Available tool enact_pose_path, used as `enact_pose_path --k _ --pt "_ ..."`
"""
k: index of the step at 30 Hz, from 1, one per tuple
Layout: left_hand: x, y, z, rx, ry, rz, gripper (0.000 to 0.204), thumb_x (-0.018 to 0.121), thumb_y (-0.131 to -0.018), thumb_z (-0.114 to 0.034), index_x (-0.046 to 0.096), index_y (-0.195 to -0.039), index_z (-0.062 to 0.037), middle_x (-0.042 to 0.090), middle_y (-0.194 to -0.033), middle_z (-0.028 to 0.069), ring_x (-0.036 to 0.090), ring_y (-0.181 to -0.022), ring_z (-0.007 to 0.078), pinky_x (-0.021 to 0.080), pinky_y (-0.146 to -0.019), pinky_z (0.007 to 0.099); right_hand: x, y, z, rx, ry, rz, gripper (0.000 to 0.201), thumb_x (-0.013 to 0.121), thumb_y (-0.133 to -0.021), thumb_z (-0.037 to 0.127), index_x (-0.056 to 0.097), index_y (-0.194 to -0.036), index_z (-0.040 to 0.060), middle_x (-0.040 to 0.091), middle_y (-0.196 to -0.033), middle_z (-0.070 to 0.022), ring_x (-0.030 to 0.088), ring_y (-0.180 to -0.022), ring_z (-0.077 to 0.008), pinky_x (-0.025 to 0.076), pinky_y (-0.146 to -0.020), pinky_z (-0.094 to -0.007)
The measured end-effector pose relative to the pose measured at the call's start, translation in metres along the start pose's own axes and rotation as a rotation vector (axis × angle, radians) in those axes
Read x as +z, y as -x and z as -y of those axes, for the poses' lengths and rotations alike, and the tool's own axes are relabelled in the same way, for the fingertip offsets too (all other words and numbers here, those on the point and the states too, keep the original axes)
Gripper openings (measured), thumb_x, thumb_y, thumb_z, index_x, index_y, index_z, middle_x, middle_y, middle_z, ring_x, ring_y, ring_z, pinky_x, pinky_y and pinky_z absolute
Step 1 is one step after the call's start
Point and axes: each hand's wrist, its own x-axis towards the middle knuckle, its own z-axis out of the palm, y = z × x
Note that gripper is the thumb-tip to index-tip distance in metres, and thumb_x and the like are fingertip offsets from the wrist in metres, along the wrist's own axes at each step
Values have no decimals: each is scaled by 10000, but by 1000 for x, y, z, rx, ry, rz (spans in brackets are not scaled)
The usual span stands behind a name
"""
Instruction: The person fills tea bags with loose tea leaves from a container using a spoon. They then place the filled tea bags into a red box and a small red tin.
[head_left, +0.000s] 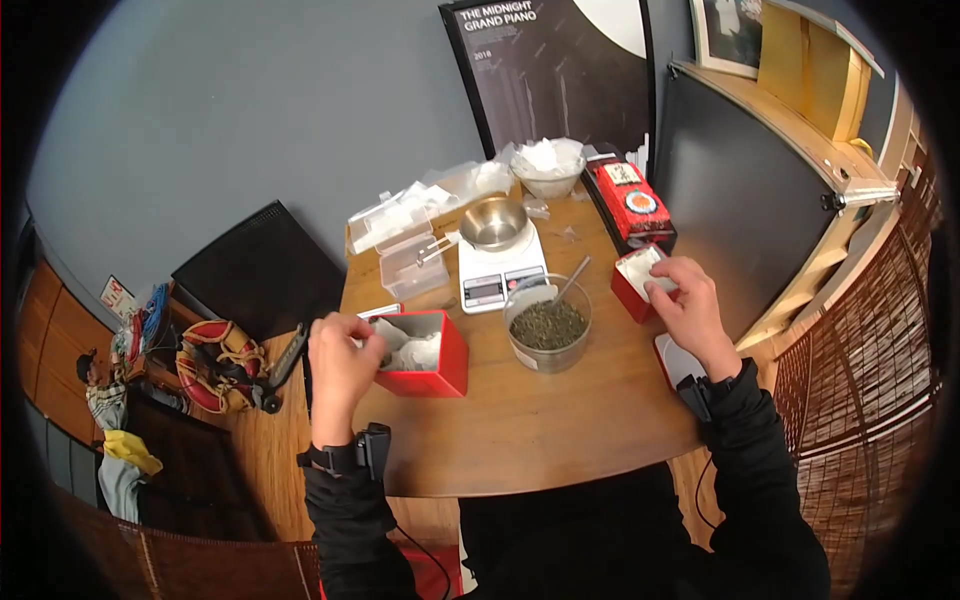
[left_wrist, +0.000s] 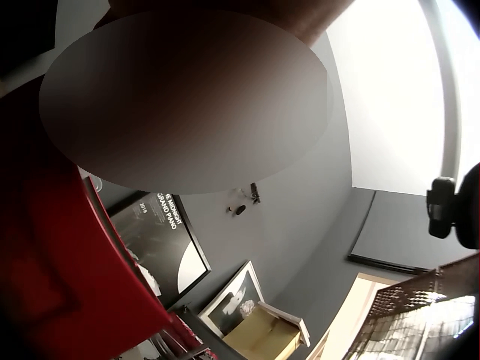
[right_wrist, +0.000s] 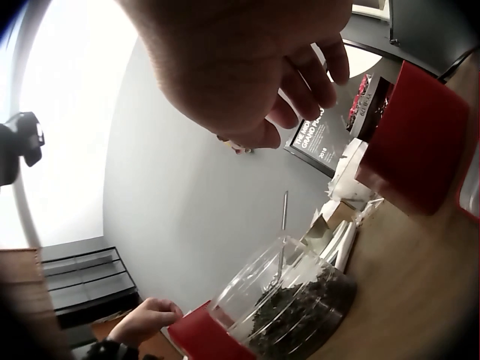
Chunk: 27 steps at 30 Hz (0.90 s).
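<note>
In the head view, my left hand [head_left: 338,372] is at the left rim of a large red box [head_left: 425,384] holding white packets [head_left: 417,351]. Its fingers are bent, thumb near the index finger; whether they pinch something cannot be made out. The red box [left_wrist: 112,277] fills the lower left of the left wrist view. My right hand [head_left: 690,312] hovers over a smaller red box [head_left: 627,293] with white packets [head_left: 640,268] inside. In the right wrist view, the fingers of my right hand [right_wrist: 251,71] are loosely bent, with nothing seen held, above the small box [right_wrist: 416,142].
Between the boxes stands a clear container [head_left: 548,352] of dried green leaves with a spoon [head_left: 572,279]. Behind are a scale [head_left: 483,290] bearing a metal bowl [head_left: 493,224], plastic boxes [head_left: 412,268], a bowl of white packets [head_left: 549,170] and a red package [head_left: 632,202].
</note>
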Motion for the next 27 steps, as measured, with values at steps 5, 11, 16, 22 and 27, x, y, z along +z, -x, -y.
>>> enact_pose_path --k 5,11,16,22,27 --pt "-1 1 3 13 41 -36 92 647 -749 -74 609 -778 4 624 -866 167 561 -902 372 459 -828 443 -7 14 6 -4 -20 -7 141 702 -813 80 661 -920 -1 644 -896 -156 634 -846 -322 508 -750 -376" --pt "-5 7 0 -43 147 -29 89 592 -808 -66 571 -801 20 619 -754 168 610 -737 308 488 -702 396 -20 30 9 36 -88 -33 131 706 -826 69 664 -919 -12 656 -889 -144 644 -848 -291 512 -768 -360" --pt "-10 11 -2 -88 322 -4 80 569 -873 -46 532 -849 21 554 -692 69 524 -614 117 446 -568 295 -31 40 9 -2 -67 -53 137 712 -831 60 679 -942 -12 680 -934 -142 656 -896 -283 515 -789 -353" --pt "-9 14 -20 -25 306 -15 100 578 -895 -53 521 -848 14 536 -709 36 492 -614 91 427 -551 284 -36 54 10 72 -124 -21 150 716 -826 43 681 -958 -20 682 -956 -141 668 -888 -263 518 -790 -337" --pt "-9 21 -38 -48 441 3 139 597 -925 -74 507 -845 -3 508 -731 8 453 -646 78 409 -580 261 -37 53 16 83 -127 -19 145 717 -819 39 684 -952 -9 680 -955 -136 669 -875 -258 519 -786 -337"
